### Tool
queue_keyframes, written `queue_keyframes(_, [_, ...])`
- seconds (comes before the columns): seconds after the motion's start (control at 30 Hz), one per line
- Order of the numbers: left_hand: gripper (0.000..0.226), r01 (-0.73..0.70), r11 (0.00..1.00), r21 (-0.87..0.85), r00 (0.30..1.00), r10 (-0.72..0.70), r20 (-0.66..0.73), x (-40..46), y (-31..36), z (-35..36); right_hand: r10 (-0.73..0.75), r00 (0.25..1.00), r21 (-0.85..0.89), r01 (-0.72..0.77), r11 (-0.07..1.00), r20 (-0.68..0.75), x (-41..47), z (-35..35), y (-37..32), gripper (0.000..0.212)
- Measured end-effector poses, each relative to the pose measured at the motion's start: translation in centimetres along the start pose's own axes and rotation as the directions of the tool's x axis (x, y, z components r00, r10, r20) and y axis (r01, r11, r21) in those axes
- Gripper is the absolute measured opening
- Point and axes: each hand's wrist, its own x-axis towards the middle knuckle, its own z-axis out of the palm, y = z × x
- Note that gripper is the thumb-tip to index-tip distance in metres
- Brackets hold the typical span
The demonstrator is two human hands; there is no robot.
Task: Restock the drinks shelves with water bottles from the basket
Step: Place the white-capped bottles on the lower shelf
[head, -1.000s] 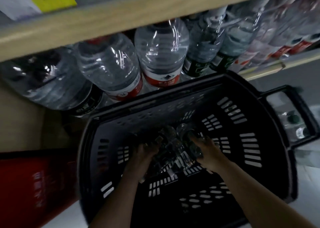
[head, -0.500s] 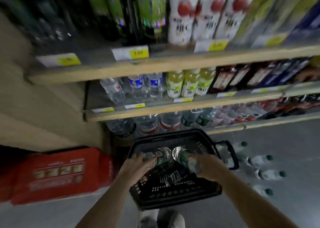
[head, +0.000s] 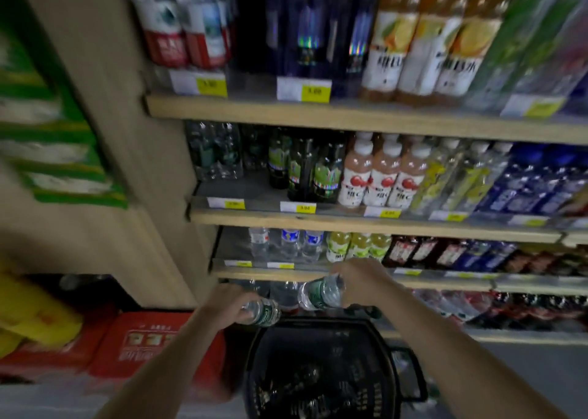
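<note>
Wooden drinks shelves [head: 350, 118] stocked with bottles, black plastic basket [head: 318, 371] on the floor below holding more bottles, left hand [head: 227, 304] gripping a green-labelled water bottle [head: 262, 313] above the basket, right hand [head: 356, 280] gripping a second water bottle [head: 319, 293] beside it

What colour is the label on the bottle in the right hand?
Green, on a clear bottle held by the right hand; head view.

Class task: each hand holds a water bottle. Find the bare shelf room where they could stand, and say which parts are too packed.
Bare grey shelf lies in front of the clear green-labelled bottles, left of the dark green-labelled bottles. Rightwards, the pink peach-drink bottles and beyond stand packed.
</note>
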Motion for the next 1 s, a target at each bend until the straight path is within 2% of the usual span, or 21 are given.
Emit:
queue_keyframes(0.13, [0.044,0.030,0.999,0.044,0.997,-0.026,-0.073,-0.3,-2.9,-4.2,-0.039,0.987,0.001,0.039,0.999,-0.154,0.0,-5.9,-2.9,0.061])
queue_keyframes(0.27, [0.041,0.024,1.000,-0.017,0.985,-0.026,-0.172,-0.3,-5.7,-8.9,-0.055,0.965,0.047,0.070,0.996,-0.255,0.0,-11.1,-6.0,0.066])
queue_keyframes(0.33, [0.052,0.011,0.998,-0.055,0.971,-0.024,-0.238,-0.3,-6.9,-11.0,-0.056,0.940,0.059,0.080,0.995,-0.336,0.4,-13.0,-7.5,0.068])
queue_keyframes(0.43, [0.084,0.028,1.000,-0.013,0.940,-0.031,-0.340,-0.3,-7.9,-13.1,-0.028,0.910,0.123,0.086,0.989,-0.413,1.5,-15.1,-9.2,0.066])
queue_keyframes(0.5, [0.099,0.052,0.999,-0.001,0.938,-0.049,-0.344,-0.2,-8.1,-13.7,-0.016,0.911,0.164,0.091,0.982,-0.413,2.3,-16.2,-9.9,0.061])
queue_keyframes(0.6, [0.105,0.072,0.997,-0.002,0.953,-0.070,-0.295,0.2,-8.4,-13.7,0.010,0.906,0.228,0.096,0.969,-0.423,3.8,-16.9,-10.7,0.056])
queue_keyframes(0.7, [0.104,0.101,0.994,-0.029,0.962,-0.105,-0.252,0.4,-8.4,-12.5,-0.016,0.873,0.165,0.109,0.980,-0.487,5.7,-16.4,-11.6,0.052])
queue_keyframes(0.83, [0.098,0.169,0.982,-0.083,0.958,-0.184,-0.222,0.1,-8.8,-11.3,-0.061,0.791,0.022,0.094,0.995,-0.609,8.4,-14.4,-12.8,0.045])
queue_keyframes(0.9, [0.083,0.218,0.970,-0.103,0.955,-0.234,-0.181,0.2,-9.4,-11.0,-0.038,0.773,0.038,0.079,0.996,-0.634,9.8,-13.7,-13.1,0.045])
queue_keyframes(1.0, [0.049,0.270,0.958,-0.098,0.946,-0.283,-0.160,0.9,-10.5,-10.3,-0.002,0.801,0.110,0.085,0.990,-0.598,11.9,-13.3,-13.2,0.052])
